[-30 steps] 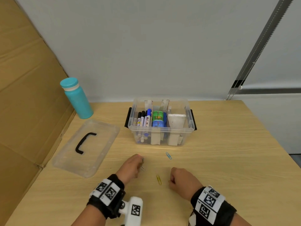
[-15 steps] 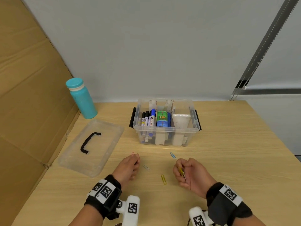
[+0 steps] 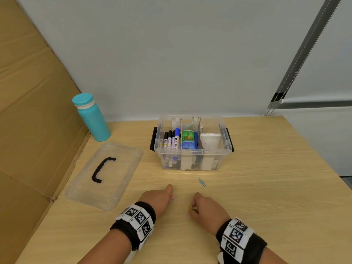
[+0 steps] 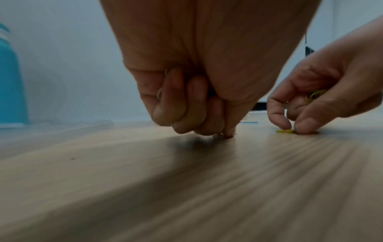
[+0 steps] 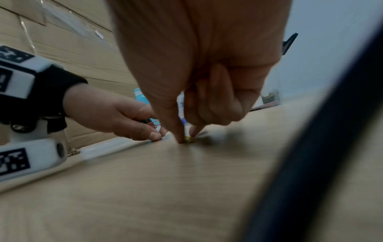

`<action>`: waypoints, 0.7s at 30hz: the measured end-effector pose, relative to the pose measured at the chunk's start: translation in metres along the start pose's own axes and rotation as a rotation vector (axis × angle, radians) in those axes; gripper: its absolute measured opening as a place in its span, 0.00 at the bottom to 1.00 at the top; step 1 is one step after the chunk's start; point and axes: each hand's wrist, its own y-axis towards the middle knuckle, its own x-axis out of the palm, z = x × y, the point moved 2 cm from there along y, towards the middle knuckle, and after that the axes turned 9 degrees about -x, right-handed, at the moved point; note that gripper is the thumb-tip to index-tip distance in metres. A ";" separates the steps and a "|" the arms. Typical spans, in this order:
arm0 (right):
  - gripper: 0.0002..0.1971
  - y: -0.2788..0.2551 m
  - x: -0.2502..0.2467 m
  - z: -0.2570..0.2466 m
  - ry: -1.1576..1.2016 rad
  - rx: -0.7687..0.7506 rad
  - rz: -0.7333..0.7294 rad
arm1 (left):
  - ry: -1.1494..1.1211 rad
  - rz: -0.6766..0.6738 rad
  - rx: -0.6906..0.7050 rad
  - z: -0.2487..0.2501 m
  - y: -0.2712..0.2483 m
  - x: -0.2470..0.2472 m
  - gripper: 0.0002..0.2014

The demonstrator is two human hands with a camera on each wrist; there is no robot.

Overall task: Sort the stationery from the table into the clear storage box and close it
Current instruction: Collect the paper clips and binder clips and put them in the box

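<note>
Yellow wire forms the paper clip (image 4: 285, 131) that lies flat on the counter (image 3: 266, 197), where the right hand (image 3: 206, 209) pinches it between thumb and forefinger; the remaining fingers (image 4: 294, 113) of that hand curl inward, and more yellow clips (image 4: 315, 95) sit gathered in its palm. The left hand (image 3: 157, 199) is just beside the right one, fingers curled tightly, tips (image 4: 228, 134) pressed to the counter on a small pale clip (image 4: 218, 135); pink-red clips (image 5: 153, 124) show inside its curled fingers.

A blue paper clip (image 3: 202, 182) lies loose on the counter, just beyond the right fingers and between them and the clear storage box (image 3: 192, 161). The box stands open, further out from both hands. Its walls are transparent plastic with black side latches (image 3: 153, 139), and white dividers split it into compartments: markers (image 3: 172, 141) upright on the left side, a green and blue item (image 3: 188, 141) in the middle, a white item (image 3: 209, 141) on the right. The clear lid (image 3: 106, 174), with a black handle (image 3: 102, 170), lies flat on the counter beyond and to the left of the left fingers.

The counter is pale wood-grain laminate. A teal bottle (image 3: 91, 117) stands upright behind the lid. Brown cardboard (image 3: 32, 111) lines the left side, and a plain grey wall (image 3: 171, 54) closes the back.
</note>
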 end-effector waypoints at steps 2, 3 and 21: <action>0.07 0.001 0.000 -0.005 -0.052 -0.009 0.006 | 0.027 0.004 -0.020 0.002 0.000 -0.004 0.15; 0.07 0.002 0.000 -0.005 -0.054 -0.010 -0.007 | 0.034 0.000 -0.028 0.003 0.000 -0.005 0.15; 0.15 -0.006 -0.037 0.035 1.516 0.107 0.113 | -0.737 0.159 0.082 -0.021 -0.026 0.000 0.09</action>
